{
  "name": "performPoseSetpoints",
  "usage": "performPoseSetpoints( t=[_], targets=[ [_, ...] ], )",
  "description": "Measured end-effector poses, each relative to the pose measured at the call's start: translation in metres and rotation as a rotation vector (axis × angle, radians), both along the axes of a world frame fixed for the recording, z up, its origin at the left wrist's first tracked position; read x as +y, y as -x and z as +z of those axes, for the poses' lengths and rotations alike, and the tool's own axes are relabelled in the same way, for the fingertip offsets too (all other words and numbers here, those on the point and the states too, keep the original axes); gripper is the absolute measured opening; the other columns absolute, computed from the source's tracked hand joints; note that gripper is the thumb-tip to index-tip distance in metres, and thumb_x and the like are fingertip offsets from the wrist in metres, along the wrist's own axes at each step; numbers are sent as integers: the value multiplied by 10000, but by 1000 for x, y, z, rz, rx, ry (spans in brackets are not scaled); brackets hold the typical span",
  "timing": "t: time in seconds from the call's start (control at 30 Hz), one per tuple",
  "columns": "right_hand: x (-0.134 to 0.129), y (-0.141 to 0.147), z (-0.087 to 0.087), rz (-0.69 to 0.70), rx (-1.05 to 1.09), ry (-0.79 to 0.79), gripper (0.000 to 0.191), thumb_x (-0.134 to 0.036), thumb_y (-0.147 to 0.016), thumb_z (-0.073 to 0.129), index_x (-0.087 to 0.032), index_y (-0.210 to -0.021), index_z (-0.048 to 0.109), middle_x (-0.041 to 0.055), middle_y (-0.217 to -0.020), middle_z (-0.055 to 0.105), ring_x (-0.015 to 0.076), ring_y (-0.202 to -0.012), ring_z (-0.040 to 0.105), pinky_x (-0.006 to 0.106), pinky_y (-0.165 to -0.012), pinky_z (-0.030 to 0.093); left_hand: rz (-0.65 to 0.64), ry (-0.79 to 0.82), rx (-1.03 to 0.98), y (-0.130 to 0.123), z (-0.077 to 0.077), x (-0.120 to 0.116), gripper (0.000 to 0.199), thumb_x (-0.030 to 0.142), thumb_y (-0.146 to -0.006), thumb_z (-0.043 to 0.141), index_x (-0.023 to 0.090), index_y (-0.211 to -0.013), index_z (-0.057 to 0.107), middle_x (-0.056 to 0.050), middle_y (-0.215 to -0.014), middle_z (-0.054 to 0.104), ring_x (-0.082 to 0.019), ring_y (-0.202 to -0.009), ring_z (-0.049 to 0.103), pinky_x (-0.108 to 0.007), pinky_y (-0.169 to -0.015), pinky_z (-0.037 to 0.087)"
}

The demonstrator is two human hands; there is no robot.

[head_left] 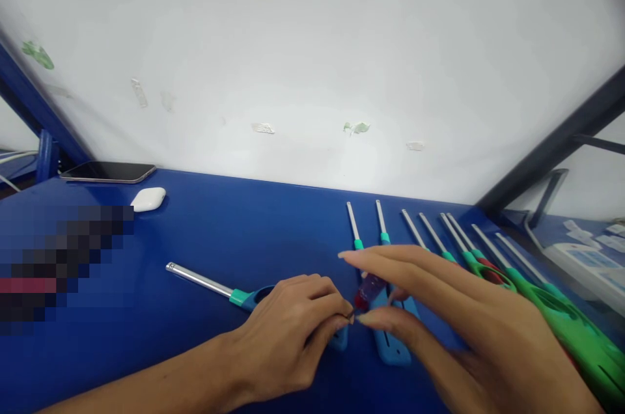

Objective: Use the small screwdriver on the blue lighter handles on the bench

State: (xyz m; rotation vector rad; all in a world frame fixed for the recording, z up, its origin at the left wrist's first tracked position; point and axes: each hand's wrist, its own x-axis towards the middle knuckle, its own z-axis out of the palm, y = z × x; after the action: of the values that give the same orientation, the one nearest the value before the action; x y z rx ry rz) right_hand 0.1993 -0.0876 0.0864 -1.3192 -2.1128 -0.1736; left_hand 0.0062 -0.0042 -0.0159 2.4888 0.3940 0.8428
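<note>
My left hand (297, 329) rests over a blue gas lighter (244, 300) with a teal collar and a metal tube pointing left. Its thumb and forefinger pinch a tiny dark piece that I cannot make out. My right hand (439, 310) curves around the translucent purple-and-red handle of a screwdriver (370, 290), the forefinger above it and the thumb below. The screwdriver slants toward the left fingertips; its tip is hidden. Beneath the right hand lie another blue gas lighter (390, 347) and part of a further one.
Several green gas lighters (569, 316) lie side by side at the right. On the blue table (244, 212) a phone (110, 171) and a white earbud case (149, 199) lie far left. A pixelated patch covers the left edge. Behind stands a white wall (303, 62).
</note>
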Motion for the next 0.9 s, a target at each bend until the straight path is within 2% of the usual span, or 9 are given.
performPoseSetpoints(
  t=[0.1, 0.2, 0.27, 0.37, 0.47, 0.57, 0.7, 0.8, 0.9],
  targets=[
    [-1, -2, 0, 64, 37, 35, 317, -94, -1022, 545, -331, -1183, 680, -112, -1086, 811, 47, -897, 807, 50, -794, 582, 6, 1, 5, -1, 0, -1, 181, 199, -1060, 477, 233, -1094, 652, -5, -998, 720, -153, -872, 665, -295, -835, 504],
    [-1, -2, 0, -2, 40, -4, 131, -268, -1063, 613, -307, -974, 701, -97, -815, 750, 59, -633, 746, 96, -610, 580, 2, -3, 19, -1, 0, -2, 172, 199, -1058, 480, 221, -1077, 649, -14, -999, 722, -157, -867, 667, -301, -827, 506],
    [-2, -2, 0, -60, 27, -34, 214, -416, -1066, 634, -293, -899, 688, -84, -714, 688, 80, -532, 692, 153, -498, 548, -11, -5, 22, -1, 0, -1, 166, 211, -1055, 477, 220, -1025, 640, -18, -988, 717, -155, -834, 654, -295, -786, 502],
    [-3, -1, 1, -59, 23, -21, 187, -465, -1063, 634, -293, -1018, 693, -75, -833, 746, 76, -594, 719, 145, -560, 576, -16, -7, 9, 0, -2, 0, 173, 217, -1050, 466, 228, -1016, 635, -18, -995, 716, -157, -835, 651, -292, -774, 503],
    [-4, 0, 2, 33, 27, 3, 142, -296, -1103, 558, -318, -1172, 681, -91, -1045, 801, 34, -783, 783, 62, -736, 579, -6, -8, 2, 0, -3, 0, 170, 199, -1050, 478, 231, -1034, 644, -15, -995, 719, -154, -842, 651, -293, -800, 504],
    [-3, 0, 2, 28, 40, -9, 175, -267, -1100, 558, -312, -1030, 712, -96, -921, 786, 38, -736, 778, 58, -684, 569, 0, -20, -1, -1, -2, -1, 177, 197, -1054, 486, 223, -1060, 661, -19, -990, 727, -158, -854, 661, -300, -821, 507],
    [-3, -1, -2, -115, 38, -26, 274, -522, -1027, 681, -281, -896, 670, -96, -671, 664, 68, -494, 650, 143, -515, 538, -9, -9, 12, -2, 0, -2, 188, 208, -1056, 478, 207, -996, 656, -20, -977, 712, -147, -848, 667, -280, -789, 515],
    [-5, -2, -3, -120, 53, -30, 280, -570, -1045, 626, -298, -1061, 689, -75, -806, 746, 79, -567, 694, 151, -551, 564, -15, -4, 6, -1, 1, -1, 190, 199, -1048, 473, 222, -1009, 658, -12, -998, 715, -139, -833, 658, -271, -776, 513],
    [-6, -1, 0, -22, 76, -3, 148, -379, -1091, 594, -338, -1183, 702, -74, -995, 808, 69, -761, 782, 105, -682, 591, -7, -10, 4, -1, 1, -1, 181, 195, -1047, 484, 226, -1031, 662, -19, -1021, 723, -148, -850, 663, -286, -806, 515]
  ],
)
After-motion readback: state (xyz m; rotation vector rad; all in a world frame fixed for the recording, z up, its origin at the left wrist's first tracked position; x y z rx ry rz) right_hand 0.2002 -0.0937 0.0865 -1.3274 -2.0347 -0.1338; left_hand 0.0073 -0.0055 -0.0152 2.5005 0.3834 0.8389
